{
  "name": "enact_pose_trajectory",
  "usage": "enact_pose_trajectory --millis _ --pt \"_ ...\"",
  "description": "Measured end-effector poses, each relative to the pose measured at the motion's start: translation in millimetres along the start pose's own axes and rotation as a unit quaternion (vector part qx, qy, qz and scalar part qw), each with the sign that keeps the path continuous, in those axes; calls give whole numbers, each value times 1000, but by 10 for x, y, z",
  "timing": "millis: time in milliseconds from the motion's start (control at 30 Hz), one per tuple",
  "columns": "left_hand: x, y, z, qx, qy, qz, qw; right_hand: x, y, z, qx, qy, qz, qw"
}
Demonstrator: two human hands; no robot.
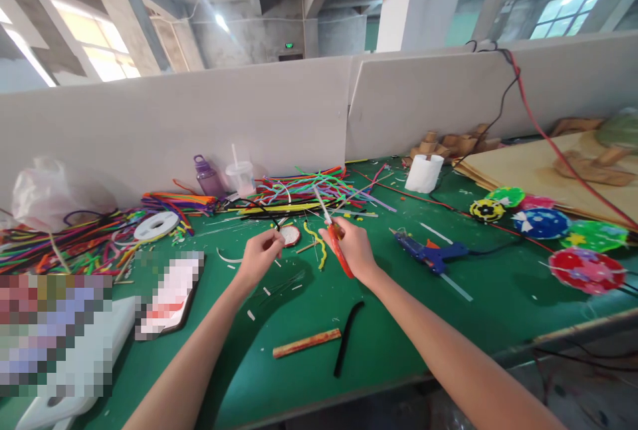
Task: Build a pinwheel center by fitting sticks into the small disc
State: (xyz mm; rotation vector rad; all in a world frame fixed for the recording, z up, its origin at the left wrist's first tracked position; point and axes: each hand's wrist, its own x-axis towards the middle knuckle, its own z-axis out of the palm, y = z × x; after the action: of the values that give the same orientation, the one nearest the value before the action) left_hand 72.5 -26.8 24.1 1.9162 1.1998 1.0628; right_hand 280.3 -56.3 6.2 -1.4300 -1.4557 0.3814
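My right hand grips a pair of scissors with orange handles, the blades pointing up and away to the left. My left hand is closed in a pinch, and a thin black pipe cleaner curves up and back from its fingertips. Just beyond those fingers lies a small white disc with a red rim. Between the hands, a wavy yellow pipe cleaner rests on the green table. Whether the scissor blades touch anything cannot be made out.
A heap of coloured pipe cleaners lies at the back. On the right are a blue glue gun, a white roll and several decorated discs. A glue-stained stick and a black strip lie in front; a phone is left.
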Motion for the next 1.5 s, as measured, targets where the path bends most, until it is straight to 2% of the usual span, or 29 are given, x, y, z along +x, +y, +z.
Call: enact_pose_trajectory --millis 33,100,233,267,333,367,400,467,567,633,700,800,1067,1200,1333,1500 --pt "27 -6 11 39 -9 -8 999 28 12 8 72 26 30 997" --pt "116 -6 48 109 -34 -7 993 99 39 10 204 70 95 972" --pt "469 37 110 237 -68 67 967 247 95 -38 361 145 167 906" --pt "586 54 114 271 -39 68 960 272 105 -53 387 158 172 892" --pt "823 92 116 331 86 44 939 299 114 -77 425 168 180 871" --pt "930 112 122 347 119 38 930 302 112 -84 437 168 185 864" --pt "1021 130 137 358 128 42 924 300 105 -88 445 164 189 860" --pt "1145 156 208 390 93 91 912 286 83 -87 450 156 196 857" --pt "1193 151 410 431 -31 227 873 261 46 -80 441 142 197 864" --pt "1181 113 565 458 -83 265 844 251 30 -79 434 132 197 869" --pt "1173 58 687 488 -105 273 822 248 25 -82 437 126 199 868" --pt "1196 -16 774 520 -110 271 803 256 31 -83 447 123 202 862" --pt "1282 -103 822 555 -137 323 754 273 59 -58 457 117 210 857" --pt "1274 -112 848 549 -144 333 753 269 56 -61 463 115 212 853" --pt "1291 -14 802 530 -151 356 755 268 44 -65 461 112 220 852" --pt "1314 308 600 487 -159 401 760 274 55 -65 456 118 222 854"
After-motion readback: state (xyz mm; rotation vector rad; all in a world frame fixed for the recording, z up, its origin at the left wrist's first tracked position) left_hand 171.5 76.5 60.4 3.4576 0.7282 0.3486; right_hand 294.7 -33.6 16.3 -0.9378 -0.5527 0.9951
